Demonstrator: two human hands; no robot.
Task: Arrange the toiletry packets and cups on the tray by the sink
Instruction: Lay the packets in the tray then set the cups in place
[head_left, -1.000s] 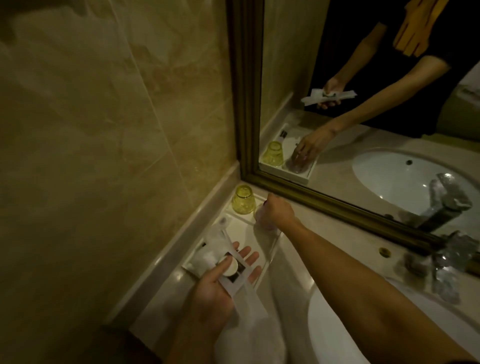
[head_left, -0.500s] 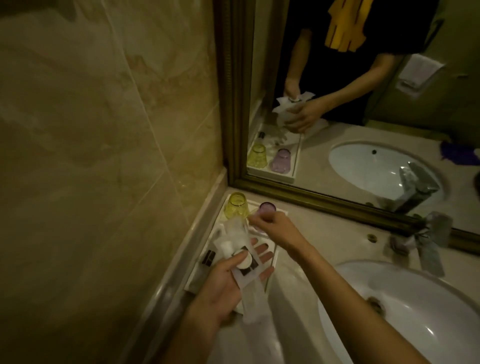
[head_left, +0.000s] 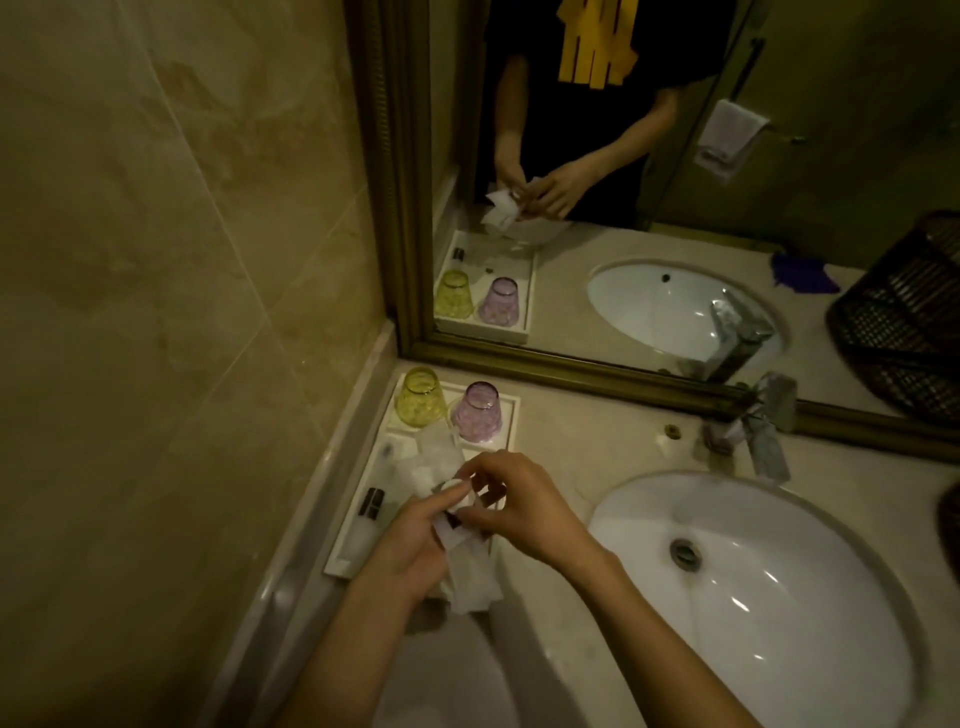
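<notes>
A white tray (head_left: 511, 410) lies in the counter's corner by the mirror. At its far end stand a yellow cup (head_left: 420, 397) and a purple cup (head_left: 476, 413), side by side, mouths down. A small bottle with a dark cap (head_left: 366, 522) lies on the tray's left side. Over the tray's near half, my left hand (head_left: 410, 545) grips a bundle of white toiletry packets (head_left: 470, 577), with a round white item under the thumb. My right hand (head_left: 524, 506) pinches the top of the same bundle.
A white sink basin (head_left: 779, 597) fills the counter to the right, with a chrome tap (head_left: 763, 431) behind it. The gold-framed mirror (head_left: 571, 369) rises behind the tray, a tiled wall to the left. A dark wicker basket (head_left: 950, 525) shows at the right edge.
My right hand left the purple cup at the tray's far end and came back to the packets in my left hand. The view shifted right, showing more of the sink.
</notes>
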